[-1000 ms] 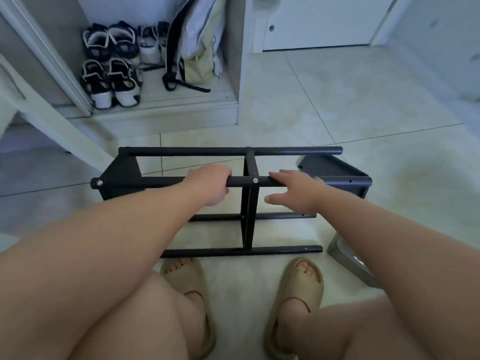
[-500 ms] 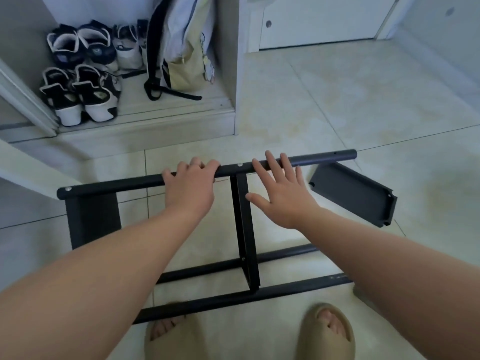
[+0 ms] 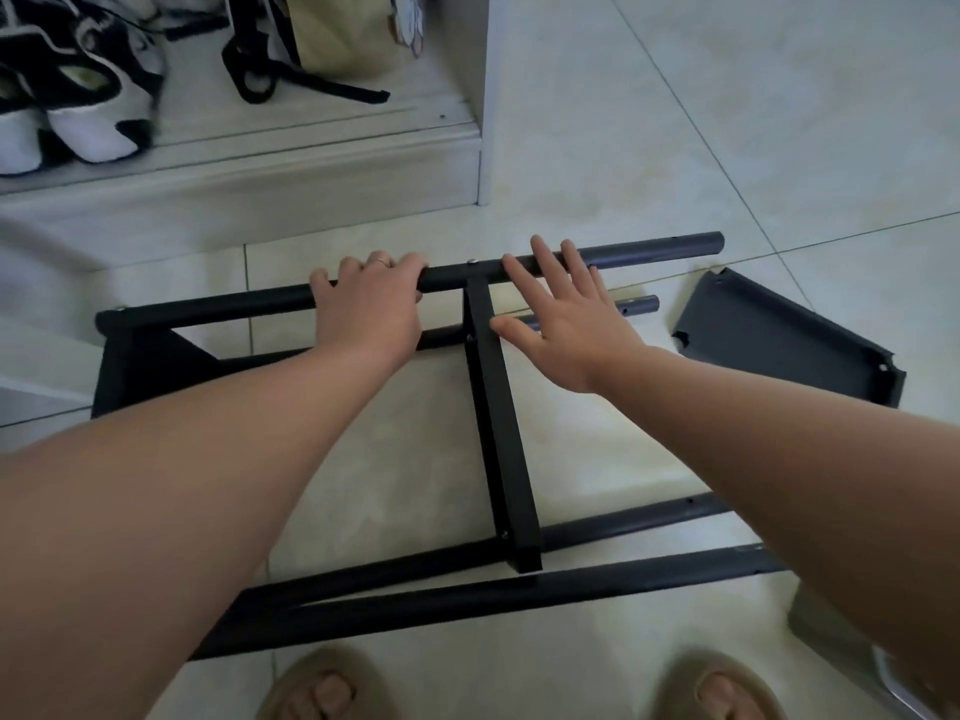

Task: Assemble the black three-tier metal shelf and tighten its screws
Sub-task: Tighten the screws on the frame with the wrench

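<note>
The black metal shelf frame (image 3: 501, 444) lies on its side on the tiled floor, with round rails running left to right and a flat cross bar joining them. My left hand (image 3: 371, 309) grips the top rail left of the cross bar, fingers curled over it. My right hand (image 3: 563, 314) rests on the same rail just right of the cross bar, with its fingers straight and spread. A black end panel (image 3: 148, 366) is fixed at the frame's left end. One loose black shelf panel (image 3: 789, 337) lies on the floor past the rails' right ends.
A low cabinet step (image 3: 249, 168) stands just behind the frame, holding black-and-white shoes (image 3: 78, 106) and a bag (image 3: 332, 39). My feet in tan slippers (image 3: 322, 688) are right in front of the frame. A grey object (image 3: 852, 641) lies at the lower right.
The frame has tipped away from me, so its top rail now sits farther out. Both hands went with it; the right hand's fingers spread flat over the rail.
</note>
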Tool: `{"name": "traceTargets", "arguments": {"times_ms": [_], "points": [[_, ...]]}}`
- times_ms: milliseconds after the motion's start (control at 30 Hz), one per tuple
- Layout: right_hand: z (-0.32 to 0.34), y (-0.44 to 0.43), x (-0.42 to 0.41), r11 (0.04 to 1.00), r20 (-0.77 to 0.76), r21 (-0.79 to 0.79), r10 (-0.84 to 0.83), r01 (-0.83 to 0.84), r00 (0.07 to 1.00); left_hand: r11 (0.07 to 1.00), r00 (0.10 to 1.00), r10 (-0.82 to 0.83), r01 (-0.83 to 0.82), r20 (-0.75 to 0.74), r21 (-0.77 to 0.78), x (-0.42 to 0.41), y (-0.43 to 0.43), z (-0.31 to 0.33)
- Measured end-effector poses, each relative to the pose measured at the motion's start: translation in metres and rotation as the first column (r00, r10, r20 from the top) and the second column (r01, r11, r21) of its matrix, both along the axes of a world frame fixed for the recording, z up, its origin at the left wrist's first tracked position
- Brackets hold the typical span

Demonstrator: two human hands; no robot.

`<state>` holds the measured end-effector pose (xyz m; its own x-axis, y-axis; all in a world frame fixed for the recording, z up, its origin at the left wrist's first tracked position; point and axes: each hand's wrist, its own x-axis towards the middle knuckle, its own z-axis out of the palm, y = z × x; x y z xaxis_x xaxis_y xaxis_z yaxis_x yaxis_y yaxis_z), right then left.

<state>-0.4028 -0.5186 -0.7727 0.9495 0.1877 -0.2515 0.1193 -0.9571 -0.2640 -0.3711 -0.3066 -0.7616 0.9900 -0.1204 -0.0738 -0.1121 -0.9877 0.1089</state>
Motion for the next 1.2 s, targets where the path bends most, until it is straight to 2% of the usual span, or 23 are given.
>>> {"name": "traceTargets", "arguments": {"times_ms": [200,300,400,500,600,800,1033,1200], "points": [[0.02,-0.003,-0.027,1.0,-0.041,-0.013,0.028,-0.028,0.999,0.997,1.0,-0.018,0.018,-0.005,-0.07,-0.014,0.005,0.015],[0.041,-0.008,-0.059,0.998,-0.052,-0.015,0.063,-0.064,0.997,0.985,0.998,-0.016,0.005,-0.063,-0.174,-0.045,0.001,0.027],[0.06,-0.014,-0.097,0.993,-0.108,-0.001,0.12,-0.121,0.987,0.945,0.955,-0.007,-0.092,-0.298,-0.315,-0.083,-0.005,0.035],[0.067,-0.019,-0.139,0.982,-0.217,0.007,0.185,-0.188,0.958,0.912,0.811,-0.064,-0.189,-0.581,-0.364,-0.125,-0.009,0.036],[0.061,-0.02,-0.174,0.955,-0.314,-0.076,0.25,-0.286,0.916,0.869,0.699,-0.106,-0.281,-0.708,-0.407,-0.155,-0.015,0.032],[0.033,-0.015,-0.195,0.897,-0.372,-0.172,0.324,-0.408,0.87,0.763,0.641,-0.113,-0.434,-0.759,-0.48,-0.167,-0.033,0.022],[0.023,-0.013,-0.187,0.888,-0.323,-0.204,0.336,-0.412,0.884,0.77,0.648,-0.126,-0.414,-0.751,-0.486,-0.162,-0.035,0.008],[0.044,-0.02,-0.191,0.914,-0.195,-0.184,0.328,-0.363,0.924,0.794,0.647,-0.111,-0.399,-0.754,-0.459,-0.162,-0.035,0.011]]}}
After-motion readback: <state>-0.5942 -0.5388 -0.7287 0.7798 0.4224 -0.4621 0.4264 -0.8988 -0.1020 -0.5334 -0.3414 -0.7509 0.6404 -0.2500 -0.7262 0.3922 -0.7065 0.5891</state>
